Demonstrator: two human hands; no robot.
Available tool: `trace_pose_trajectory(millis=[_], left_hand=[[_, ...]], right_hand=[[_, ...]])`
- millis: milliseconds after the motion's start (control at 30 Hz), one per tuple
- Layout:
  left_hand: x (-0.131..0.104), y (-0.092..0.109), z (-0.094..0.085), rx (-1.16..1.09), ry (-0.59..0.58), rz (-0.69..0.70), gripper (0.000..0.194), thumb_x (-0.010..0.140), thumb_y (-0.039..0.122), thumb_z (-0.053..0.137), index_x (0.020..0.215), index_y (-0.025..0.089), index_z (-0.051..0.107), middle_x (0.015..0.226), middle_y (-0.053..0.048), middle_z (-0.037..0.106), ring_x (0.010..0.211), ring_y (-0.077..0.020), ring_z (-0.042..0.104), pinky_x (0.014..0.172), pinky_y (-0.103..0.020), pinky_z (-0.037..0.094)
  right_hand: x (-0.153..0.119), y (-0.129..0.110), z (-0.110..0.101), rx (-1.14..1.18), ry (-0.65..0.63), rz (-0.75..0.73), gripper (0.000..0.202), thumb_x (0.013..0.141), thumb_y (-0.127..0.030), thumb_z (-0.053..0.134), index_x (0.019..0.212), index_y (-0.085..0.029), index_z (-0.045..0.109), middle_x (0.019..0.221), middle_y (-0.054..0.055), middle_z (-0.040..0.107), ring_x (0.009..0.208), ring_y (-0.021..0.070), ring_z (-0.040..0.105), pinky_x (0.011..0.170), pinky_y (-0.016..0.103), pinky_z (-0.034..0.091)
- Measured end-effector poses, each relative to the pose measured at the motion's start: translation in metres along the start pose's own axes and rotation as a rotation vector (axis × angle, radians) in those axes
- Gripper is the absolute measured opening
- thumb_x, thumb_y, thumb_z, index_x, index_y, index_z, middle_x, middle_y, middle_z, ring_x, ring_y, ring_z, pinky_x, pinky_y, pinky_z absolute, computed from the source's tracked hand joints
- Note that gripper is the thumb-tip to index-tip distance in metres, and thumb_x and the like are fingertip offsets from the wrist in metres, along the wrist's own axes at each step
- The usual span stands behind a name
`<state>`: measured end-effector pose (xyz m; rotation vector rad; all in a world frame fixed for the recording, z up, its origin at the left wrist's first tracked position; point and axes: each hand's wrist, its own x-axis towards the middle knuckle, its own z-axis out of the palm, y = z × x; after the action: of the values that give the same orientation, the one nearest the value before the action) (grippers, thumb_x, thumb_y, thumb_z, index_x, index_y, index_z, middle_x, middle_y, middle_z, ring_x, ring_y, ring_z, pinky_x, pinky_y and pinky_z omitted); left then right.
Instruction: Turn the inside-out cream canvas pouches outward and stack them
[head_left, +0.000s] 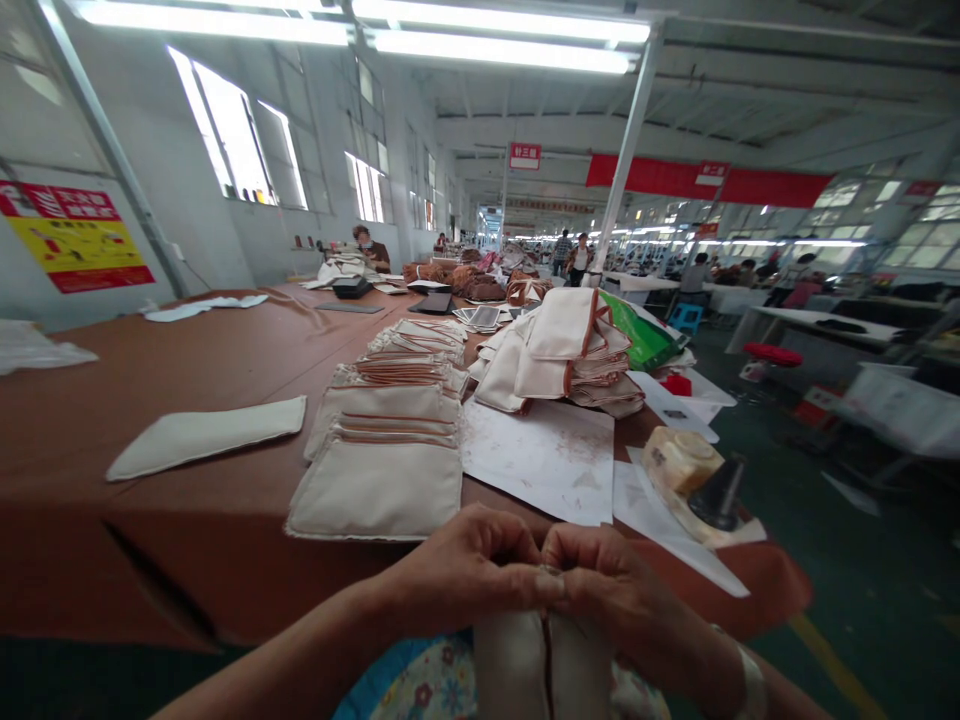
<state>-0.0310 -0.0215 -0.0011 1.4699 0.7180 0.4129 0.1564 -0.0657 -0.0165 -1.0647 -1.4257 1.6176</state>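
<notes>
A red-and-white sign (525, 156) hanging at mid-hall reads "针三组". Another sign (712, 174), by the red banner (652, 176), seems to read "针二组". Characters on the red-and-yellow wall poster (76, 238) are too blurred to read, as are those on the far banner (551, 207).

Left hand (480, 560) and right hand (611, 580) bare; forearms bare. Pale band (751, 682) around right wrist. Pale floral garment (431, 685) over lap, small multicoloured flowers, bright blue section (381, 680) at left side.
</notes>
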Motion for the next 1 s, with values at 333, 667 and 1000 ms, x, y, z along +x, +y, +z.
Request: trace_pose_trajectory(millis=[333,667,1000], left_hand=[[-0.002,0.007,0.004,0.495,0.144,0.143,0.007,0.073,0.015,0.054,0.070,0.014,0.060,0.060,0.006,0.046,0.054,-0.0068,0.035,0.048,-0.021,0.023],[-0.016,0.001,0.016,0.636,0.519,0.424,0.011,0.072,0.007,0.058,0.067,0.016,0.063,0.073,-0.001,0.055,0.065,-0.0106,0.050,0.057,-0.021,0.036],[-0.013,-0.003,0.023,0.772,0.478,0.324,0.008,0.070,0.010,0.056,0.067,0.016,0.062,0.076,0.000,0.059,0.066,-0.0105,0.050,0.058,-0.022,0.032]], right_hand=[[0.002,0.005,-0.004,-0.035,-0.038,-0.023,0.018,0.078,-0.026,0.061,0.071,-0.016,0.047,0.063,-0.005,0.041,0.056,0.0084,0.029,0.050,0.023,0.020],[-0.005,0.006,0.001,0.020,0.045,0.015,0.021,0.080,-0.033,0.060,0.074,-0.017,0.048,0.061,-0.006,0.040,0.053,0.0079,0.029,0.048,0.022,0.020],[-0.006,0.014,0.008,-0.161,0.101,-0.069,0.029,0.087,-0.039,0.058,0.073,-0.018,0.046,0.064,-0.005,0.040,0.057,0.0094,0.030,0.049,0.023,0.022]])
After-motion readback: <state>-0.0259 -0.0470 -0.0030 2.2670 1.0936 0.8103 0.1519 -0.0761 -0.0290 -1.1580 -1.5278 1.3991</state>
